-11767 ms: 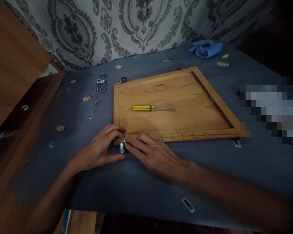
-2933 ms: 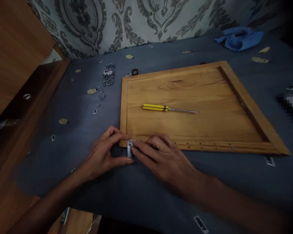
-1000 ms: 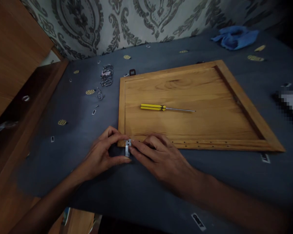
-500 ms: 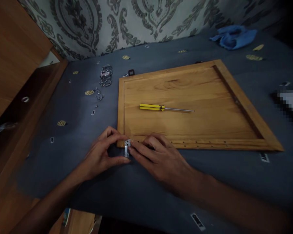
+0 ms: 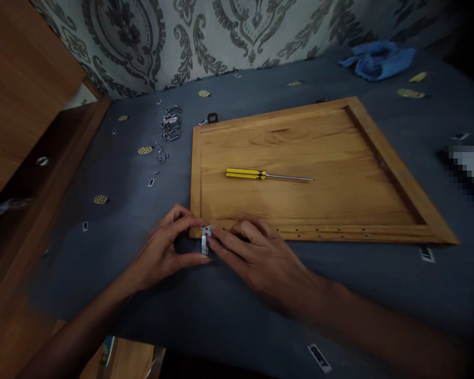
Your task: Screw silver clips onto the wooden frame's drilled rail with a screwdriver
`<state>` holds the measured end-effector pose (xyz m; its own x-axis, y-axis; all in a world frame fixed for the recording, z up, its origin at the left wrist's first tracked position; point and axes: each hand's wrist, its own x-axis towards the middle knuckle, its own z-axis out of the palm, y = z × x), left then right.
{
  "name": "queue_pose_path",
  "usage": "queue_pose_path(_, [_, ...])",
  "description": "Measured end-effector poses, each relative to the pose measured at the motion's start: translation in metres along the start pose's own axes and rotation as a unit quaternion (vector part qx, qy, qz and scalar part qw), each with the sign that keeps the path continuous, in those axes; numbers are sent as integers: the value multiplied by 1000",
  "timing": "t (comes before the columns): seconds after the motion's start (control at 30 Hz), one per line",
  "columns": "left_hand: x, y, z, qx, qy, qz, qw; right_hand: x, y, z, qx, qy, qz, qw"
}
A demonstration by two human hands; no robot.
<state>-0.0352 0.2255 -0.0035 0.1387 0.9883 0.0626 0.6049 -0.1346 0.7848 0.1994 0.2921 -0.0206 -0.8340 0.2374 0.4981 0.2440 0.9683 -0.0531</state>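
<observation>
A wooden panel (image 5: 300,205) with a raised frame lies flat on a dark grey cloth. At its near left corner a small metal bracket (image 5: 205,240) sits against the edge. My left hand (image 5: 164,250) pinches the bracket from the left with thumb and forefinger. From the right, my right hand (image 5: 256,255) presses its fingertips on the bracket and the panel's edge. A yellow-handled screwdriver (image 5: 260,175) rests on the panel's middle, away from both hands. A row of small holes runs along the panel's near rail.
A pile of metal hardware (image 5: 169,123) and scattered small parts lie left of the panel. A blue cloth (image 5: 377,58) sits at the far right. Wooden furniture (image 5: 27,105) stands at the left, patterned wallpaper behind.
Both hands stay on the bracket at the panel's corner; only the camera has shifted a little.
</observation>
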Motion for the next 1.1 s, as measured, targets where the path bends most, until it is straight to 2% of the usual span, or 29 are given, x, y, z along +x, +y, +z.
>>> queue_pose_path(0.2, [0, -2, 1, 4, 5, 6, 1000, -1, -1, 0, -3, -15, -3, 1000])
queue_pose_path(0.63, [-1, -2, -3, 34, 14, 36, 999, -1, -2, -2, 0, 11, 11, 1000])
queue_pose_path(0.7, [0, -5, -6, 55, -9, 48, 997, -2, -3, 0, -15, 30, 13, 999])
queue_pose_path(0.73, [1, -7, -8, 63, -33, 49, 996, -2, -3, 1, -21, 29, 11, 999])
queue_pose_path(0.8, [2, -9, -11, 74, -42, 56, 995, -2, -2, 3, -29, 23, 10, 999])
queue_pose_path(1.0, [4, -9, -3, 63, 22, 59, 996, -1, -2, 8, -23, 46, 9, 999])
queue_pose_path(1.1, [4, -10, 2, 50, 36, 67, 996, -2, -2, 7, -27, 57, 7, 998])
